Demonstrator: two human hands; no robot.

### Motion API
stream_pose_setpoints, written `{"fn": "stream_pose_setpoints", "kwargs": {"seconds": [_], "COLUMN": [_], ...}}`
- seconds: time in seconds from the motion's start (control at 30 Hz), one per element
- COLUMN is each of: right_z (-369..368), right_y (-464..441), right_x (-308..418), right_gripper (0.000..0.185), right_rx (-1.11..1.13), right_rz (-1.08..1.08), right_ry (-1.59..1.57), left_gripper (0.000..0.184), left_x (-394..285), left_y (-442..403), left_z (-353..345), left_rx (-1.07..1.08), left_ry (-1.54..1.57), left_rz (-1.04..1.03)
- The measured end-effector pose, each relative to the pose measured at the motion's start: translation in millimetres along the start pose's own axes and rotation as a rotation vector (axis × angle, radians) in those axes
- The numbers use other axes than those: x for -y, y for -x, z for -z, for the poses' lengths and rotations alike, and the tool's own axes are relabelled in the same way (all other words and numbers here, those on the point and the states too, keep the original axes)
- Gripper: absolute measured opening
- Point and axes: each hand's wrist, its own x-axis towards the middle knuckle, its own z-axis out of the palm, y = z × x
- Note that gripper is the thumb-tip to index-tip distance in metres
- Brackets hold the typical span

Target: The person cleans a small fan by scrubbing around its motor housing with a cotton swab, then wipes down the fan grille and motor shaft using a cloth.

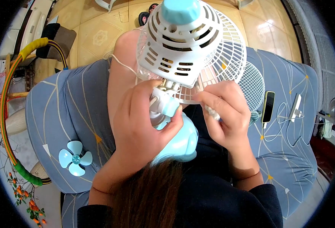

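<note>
A white fan head (178,57) with slotted motor housing and a light blue rear knob rests above my lap, its wire guard (228,45) facing away. My left hand (144,121) is wrapped round the white and light blue neck joint (163,104), thumb and fingers pressing on it. Below the joint is the light blue base (182,142), partly hidden by that hand and by hair. My right hand (226,114) is closed beside the housing, fingers curled round a small whitish bundle. What this bundle is cannot be made out.
Light blue fan blades (75,158) lie on the grey sofa cover (57,114) at left. At right are a round mesh guard (251,85), a phone (268,107), a white power strip (296,107) and cables. A striped hoop (8,110) stands at far left.
</note>
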Motion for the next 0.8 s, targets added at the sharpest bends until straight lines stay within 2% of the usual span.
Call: {"fn": "stream_pose_setpoints", "kwargs": {"seconds": [0.23, 0.33, 0.53, 0.63, 0.8], "right_z": [0.2, -2.1, 1.7, 6.3, 2.4], "right_y": [3.3, -0.5, 0.5, 2.9, 2.7], "right_x": [1.5, 5.8, 0.2, 3.3, 4.9], "right_gripper": [0.029, 0.027, 0.026, 0.026, 0.026], "right_rx": [-0.087, -0.047, 0.008, -0.041, -0.086], "right_rz": [-0.05, -0.094, -0.093, -0.152, -0.092], "right_ry": [-0.007, 0.068, -0.042, -0.093, 0.011], "left_gripper": [0.058, 0.058, 0.058, 0.058, 0.058], "left_x": [-0.1, -1.3, 2.0, 1.8, 1.4], "left_y": [-1.8, -1.1, -1.3, -1.1, -1.6], "left_z": [0.5, -0.3, -0.3, 1.3, 0.9], "left_rx": [0.012, 0.0, 0.003, 0.036, 0.033], "left_ry": [-0.013, 0.004, 0.007, 0.003, 0.024], "left_rz": [-0.018, -0.008, -0.006, 0.023, 0.021]}}
